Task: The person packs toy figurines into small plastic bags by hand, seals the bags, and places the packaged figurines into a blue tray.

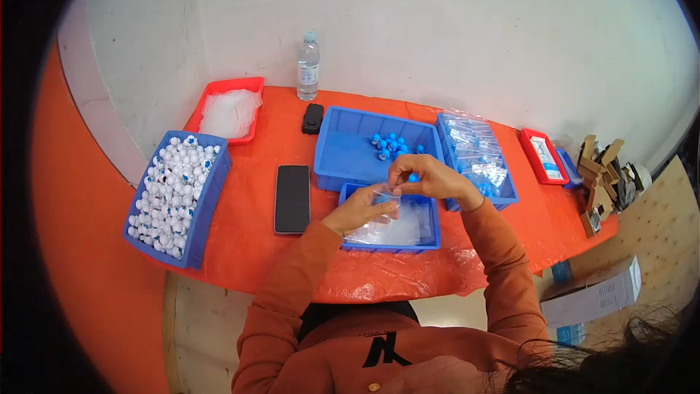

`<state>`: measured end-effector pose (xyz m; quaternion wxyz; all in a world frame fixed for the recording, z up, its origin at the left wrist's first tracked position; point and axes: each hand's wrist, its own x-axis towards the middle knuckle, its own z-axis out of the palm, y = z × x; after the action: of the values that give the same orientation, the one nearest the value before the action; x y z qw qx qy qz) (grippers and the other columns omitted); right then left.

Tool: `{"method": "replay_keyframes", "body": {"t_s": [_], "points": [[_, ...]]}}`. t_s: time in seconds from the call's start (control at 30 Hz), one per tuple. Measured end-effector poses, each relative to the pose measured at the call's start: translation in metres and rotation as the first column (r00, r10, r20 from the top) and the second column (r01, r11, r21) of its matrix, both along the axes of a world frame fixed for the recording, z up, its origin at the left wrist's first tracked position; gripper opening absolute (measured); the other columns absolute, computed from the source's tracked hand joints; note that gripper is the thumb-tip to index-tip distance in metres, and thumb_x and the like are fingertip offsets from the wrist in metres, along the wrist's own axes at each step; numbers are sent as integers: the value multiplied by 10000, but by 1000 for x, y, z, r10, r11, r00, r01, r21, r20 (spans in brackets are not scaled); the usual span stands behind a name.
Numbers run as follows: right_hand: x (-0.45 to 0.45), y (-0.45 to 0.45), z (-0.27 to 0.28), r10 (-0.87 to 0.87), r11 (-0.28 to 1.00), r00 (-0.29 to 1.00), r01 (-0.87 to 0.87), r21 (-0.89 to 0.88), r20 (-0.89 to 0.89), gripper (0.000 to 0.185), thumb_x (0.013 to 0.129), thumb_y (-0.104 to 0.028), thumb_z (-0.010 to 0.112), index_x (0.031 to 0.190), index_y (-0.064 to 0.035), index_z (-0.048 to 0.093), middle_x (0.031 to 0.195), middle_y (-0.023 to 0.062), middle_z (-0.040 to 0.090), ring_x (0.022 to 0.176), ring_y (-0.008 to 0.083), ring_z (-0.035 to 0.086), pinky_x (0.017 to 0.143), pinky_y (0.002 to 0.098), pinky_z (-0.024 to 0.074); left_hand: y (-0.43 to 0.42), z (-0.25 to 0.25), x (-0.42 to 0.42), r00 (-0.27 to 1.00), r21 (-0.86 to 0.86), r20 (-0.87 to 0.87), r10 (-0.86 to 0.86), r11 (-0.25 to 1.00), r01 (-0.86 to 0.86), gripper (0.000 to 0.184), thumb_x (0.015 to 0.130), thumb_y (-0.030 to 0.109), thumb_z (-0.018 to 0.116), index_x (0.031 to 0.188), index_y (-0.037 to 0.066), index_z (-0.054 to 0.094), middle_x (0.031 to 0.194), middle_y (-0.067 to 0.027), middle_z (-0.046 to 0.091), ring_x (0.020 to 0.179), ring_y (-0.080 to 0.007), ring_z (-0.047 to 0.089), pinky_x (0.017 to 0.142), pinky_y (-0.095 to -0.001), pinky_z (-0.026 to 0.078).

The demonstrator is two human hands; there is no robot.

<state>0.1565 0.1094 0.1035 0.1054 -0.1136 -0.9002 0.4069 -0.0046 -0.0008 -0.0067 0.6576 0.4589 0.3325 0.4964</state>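
Observation:
A small clear plastic bag (382, 198) with something blue showing in it is held over the small blue tray (436, 239). My left hand (359, 211) is closed around the lower part of the bag. At the bag's top edge, my right hand (432, 178) pinches with thumb and fingertips, and a blue ball (413, 177) shows beside its palm. Flat clear bags (405, 228) lie in the tray below. Just behind my hands, a larger blue bin (348, 147) holds a cluster of blue balls (389, 144).
A blue bin of white balls (171, 193) stands at left, a red tray of thin sheets (230, 114) behind it. A phone (292, 199), black device (312, 119) and bottle (308, 69) are nearby. Filled bags (474, 142) and a red tray (543, 157) lie right.

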Motion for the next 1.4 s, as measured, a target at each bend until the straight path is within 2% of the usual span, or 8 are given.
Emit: {"method": "replay_keyframes", "body": {"t_s": [0.2, 0.27, 0.43, 0.63, 0.8, 0.93, 1.13, 1.4], "points": [[10, 50, -5, -297, 938, 955, 290, 188, 7, 91, 765, -84, 689, 851, -114, 680, 777, 20, 644, 746, 144, 554, 709, 279, 438, -1, 4, -1, 1000, 29, 26, -17, 999, 16, 365, 890, 177, 611, 1206, 15, 526, 920, -113, 612, 816, -171, 603, 738, -261, 496], [13, 74, -25, -465, 632, 818, 38, 774, 339, 50, 783, -118, 654, 817, -145, 679, 775, 20, 664, 817, 196, 581, 811, 356, 413, -5, 9, -2, 1000, 1, 7, 23, 1000, -23, 357, 902, 182, 600, 1204, 10, 520, 915, -110, 599, 823, -176, 597, 744, -271, 494], [17, 93, -66, -488, 375, 790, -193, 907, 370, 47, 797, -153, 633, 807, -167, 677, 822, 10, 681, 870, 239, 587, 885, 408, 358, -3, 9, 1, 996, 41, 71, 57, 997, -60, 361, 905, 193, 594, 1202, 1, 523, 923, -116, 594, 814, -172, 600, 747, -275, 498], [14, 97, -81, -513, 386, 762, -206, 899, 395, 20, 791, -170, 656, 789, -151, 663, 847, 8, 683, 885, 239, 587, 906, 415, 332, -1, 5, -1, 997, 31, 72, 16, 999, -18, 384, 881, 187, 625, 1203, 4, 523, 993, -125, 600, 834, -173, 604, 770, -281, 502], [13, 60, -18, -439, 705, 879, 207, 678, 188, 93, 780, -170, 703, 851, -124, 664, 902, 13, 678, 871, 213, 574, 890, 390, 369, -4, 11, 3, 998, 70, -31, 48, 997, -45, 420, 845, 165, 668, 1206, 10, 520, 1038, -137, 609, 856, -171, 608, 800, -278, 497], [9, 9, 17, -137, 989, 991, 136, -60, -11, 120, 774, -157, 716, 868, -97, 673, 860, 44, 670, 794, 194, 590, 766, 319, 441, -2, 7, 5, 995, 115, -30, 95, 989, -91, 494, 779, 102, 708, 1228, 3, 528, 1052, -135, 611, 897, -158, 593, 798, -242, 484], [-3, -6, 6, 30, 989, 998, -21, 144, -58, 138, 774, -134, 717, 886, -64, 678, 867, 59, 656, 744, 170, 576, 681, 276, 462, 0, -2, 1, 994, 53, -68, 82, 996, -78, 512, 774, 69, 706, 1245, 16, 513, 1035, -145, 614, 904, -159, 592, 813, -244, 477], [2, 18, -13, -178, 964, 969, 206, 166, -171, 93, 794, -155, 704, 845, -79, 685, 882, 42, 666, 779, 180, 586, 697, 284, 456, -2, 5, 2, 995, 81, 31, 90, 992, -92, 397, 862, 138, 643, 1221, 26, 515, 976, -129, 616, 890, -170, 615, 798, -255, 492]]}}
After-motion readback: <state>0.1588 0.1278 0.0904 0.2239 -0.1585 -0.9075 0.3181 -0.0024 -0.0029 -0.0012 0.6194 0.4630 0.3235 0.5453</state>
